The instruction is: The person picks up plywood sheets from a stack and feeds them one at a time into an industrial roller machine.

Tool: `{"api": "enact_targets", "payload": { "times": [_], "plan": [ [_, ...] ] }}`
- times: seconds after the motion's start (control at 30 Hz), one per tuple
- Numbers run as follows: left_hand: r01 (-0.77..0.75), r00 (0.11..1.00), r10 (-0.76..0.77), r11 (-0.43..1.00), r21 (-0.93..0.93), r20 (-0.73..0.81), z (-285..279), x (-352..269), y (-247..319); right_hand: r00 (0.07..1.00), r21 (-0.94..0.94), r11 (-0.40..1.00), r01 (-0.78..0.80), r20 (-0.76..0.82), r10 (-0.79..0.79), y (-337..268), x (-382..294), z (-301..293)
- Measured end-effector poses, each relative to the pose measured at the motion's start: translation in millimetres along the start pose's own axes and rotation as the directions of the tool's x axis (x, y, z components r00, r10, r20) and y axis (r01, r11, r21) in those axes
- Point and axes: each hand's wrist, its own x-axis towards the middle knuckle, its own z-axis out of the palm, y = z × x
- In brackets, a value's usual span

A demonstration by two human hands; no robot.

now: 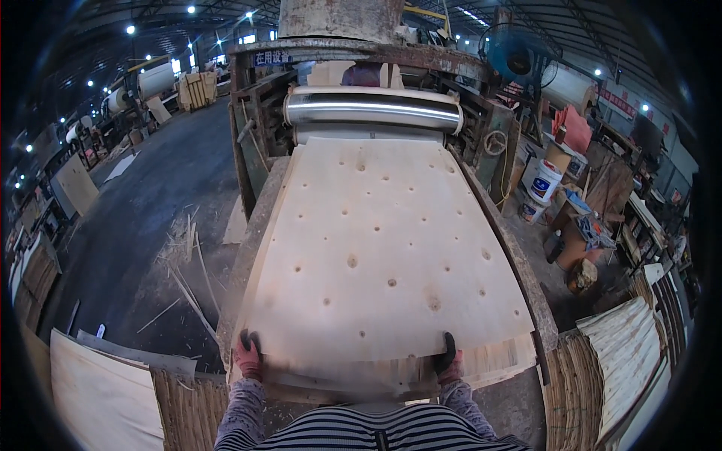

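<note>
A large pale wood veneer sheet [406, 253], dotted with brown knots, lies before me on a roller machine's feed table. Its far edge reaches close to the shiny metal roller [372, 110]. My left hand [248, 356], in a pink and black work glove, grips the sheet by its near left corner. Along the near edge, right of the middle, my right hand [448, 359] holds it in a matching glove. The undersides of both hands' grips are hidden. Beneath, more veneer sheets [502, 358] show past the near edge.
Rough side rails [533, 293] flank the sheet. Stacks of veneer stand at lower left [101, 389] and lower right [626, 338]. Wood scraps [189, 270] litter the left floor. Paint buckets [545, 180] and a handwheel [495, 142] are at right. Behind the roller is a person [362, 75].
</note>
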Motion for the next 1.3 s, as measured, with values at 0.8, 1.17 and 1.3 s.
{"api": "enact_targets", "payload": {
  "times": [0.8,1.17,1.3],
  "plan": [
    [0.089,0.981,0.058,0.707,-0.702,0.183,16.7,20.1,-26.0,0.871,0.383,0.799,-0.463,0.030,0.490,-94.5,3.2,-18.0],
    [0.182,0.963,0.045,0.616,-0.766,0.266,14.2,20.3,-31.1,0.882,0.500,0.754,-0.426,0.045,0.468,-12.4,-8.4,-1.3],
    [0.116,0.974,0.068,0.670,-0.734,0.216,17.5,24.2,-48.0,0.831,0.544,0.688,-0.480,0.029,0.556,-82.0,4.2,-4.9]
  ]
}}
